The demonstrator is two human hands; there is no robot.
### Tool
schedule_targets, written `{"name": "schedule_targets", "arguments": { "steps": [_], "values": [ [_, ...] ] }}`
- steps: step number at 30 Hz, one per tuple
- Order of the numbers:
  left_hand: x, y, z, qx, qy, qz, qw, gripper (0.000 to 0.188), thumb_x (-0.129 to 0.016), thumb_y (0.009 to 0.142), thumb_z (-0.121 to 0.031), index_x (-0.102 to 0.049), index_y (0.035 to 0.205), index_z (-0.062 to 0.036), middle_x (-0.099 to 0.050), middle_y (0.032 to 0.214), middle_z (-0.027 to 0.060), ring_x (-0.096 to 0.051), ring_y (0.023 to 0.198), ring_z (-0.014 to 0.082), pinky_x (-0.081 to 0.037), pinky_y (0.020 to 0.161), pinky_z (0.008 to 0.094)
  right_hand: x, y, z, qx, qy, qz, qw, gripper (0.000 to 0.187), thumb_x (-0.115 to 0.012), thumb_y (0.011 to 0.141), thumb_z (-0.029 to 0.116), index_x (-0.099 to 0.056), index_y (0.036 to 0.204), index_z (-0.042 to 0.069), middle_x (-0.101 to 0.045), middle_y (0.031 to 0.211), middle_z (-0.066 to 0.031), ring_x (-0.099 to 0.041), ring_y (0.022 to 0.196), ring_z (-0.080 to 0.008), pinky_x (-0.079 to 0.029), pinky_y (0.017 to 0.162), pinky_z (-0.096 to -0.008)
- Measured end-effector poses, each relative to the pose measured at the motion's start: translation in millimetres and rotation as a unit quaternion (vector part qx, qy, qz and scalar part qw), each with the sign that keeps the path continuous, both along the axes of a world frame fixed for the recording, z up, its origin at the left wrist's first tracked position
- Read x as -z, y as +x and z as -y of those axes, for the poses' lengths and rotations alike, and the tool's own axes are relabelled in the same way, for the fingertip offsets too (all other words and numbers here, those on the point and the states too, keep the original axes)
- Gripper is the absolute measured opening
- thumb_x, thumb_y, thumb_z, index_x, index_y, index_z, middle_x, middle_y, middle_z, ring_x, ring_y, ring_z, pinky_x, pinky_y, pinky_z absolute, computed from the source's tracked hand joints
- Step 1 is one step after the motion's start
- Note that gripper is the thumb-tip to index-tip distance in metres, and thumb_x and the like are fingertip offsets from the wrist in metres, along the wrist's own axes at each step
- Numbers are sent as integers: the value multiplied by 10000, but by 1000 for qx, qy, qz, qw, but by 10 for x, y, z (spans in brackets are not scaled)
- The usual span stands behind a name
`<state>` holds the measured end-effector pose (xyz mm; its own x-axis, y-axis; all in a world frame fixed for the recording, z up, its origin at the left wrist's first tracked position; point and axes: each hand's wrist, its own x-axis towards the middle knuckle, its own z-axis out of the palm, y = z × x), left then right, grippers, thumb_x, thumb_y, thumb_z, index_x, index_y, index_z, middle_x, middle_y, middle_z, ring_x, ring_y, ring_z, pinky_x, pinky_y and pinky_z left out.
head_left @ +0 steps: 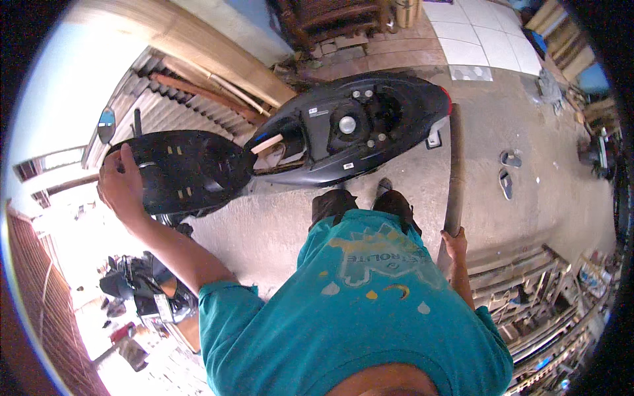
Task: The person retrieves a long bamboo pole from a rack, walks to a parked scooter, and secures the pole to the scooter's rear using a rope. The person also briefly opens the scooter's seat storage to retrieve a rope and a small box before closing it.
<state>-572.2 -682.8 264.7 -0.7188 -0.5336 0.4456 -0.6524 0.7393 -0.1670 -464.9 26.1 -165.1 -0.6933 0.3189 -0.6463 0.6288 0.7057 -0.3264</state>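
Note:
A black motor scooter [317, 173] stands across in front of me with its seat [198, 168] flipped up, underside showing. My left hand [123, 188] is closed over the far left end of that seat, fingertips bent over its edge. The round fuel cap [347, 125] is exposed, and beside it the under-seat compartment holds a pale flat strip [267, 144] and some papery items. At my right side, my right hand [454, 244] is wrapped round a long brown wooden-looking pole [456, 171]. The pole's far end reaches up beside the scooter's red tail light [450, 99].
A pair of sandals [506, 183] lies on the concrete floor to the right. Stacked wooden slats [528, 290] fill the lower right. Another motorbike [155, 290] stands at lower left. A thick timber post [218, 46] rises behind the scooter, near white floor tiles [489, 39].

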Motion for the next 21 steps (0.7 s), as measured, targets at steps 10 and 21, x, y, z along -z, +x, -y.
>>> {"name": "schedule_targets", "arguments": {
  "steps": [10,21],
  "values": [
    [1497,436,1398,-98,30,-233,967,840,-638,876,-575,-382,1493,-65,-124,1482,463,-179,1413,555,-275,1113,603,-27,-223,560,-26,30,-5,999,689,-819,725,371,-508,1234,27,-694,1046,-202,-682,928,-357,-530,817,-452],
    [2942,37,1832,-81,-12,-180,980,737,-693,861,-427,-434,1412,-12,-277,1420,406,-299,1320,530,-274,1078,618,-95,359,1204,30,23,-33,999,704,-820,736,348,-518,1253,-23,-677,1060,-203,-660,949,-326,-518,840,-421]
  ]
}}
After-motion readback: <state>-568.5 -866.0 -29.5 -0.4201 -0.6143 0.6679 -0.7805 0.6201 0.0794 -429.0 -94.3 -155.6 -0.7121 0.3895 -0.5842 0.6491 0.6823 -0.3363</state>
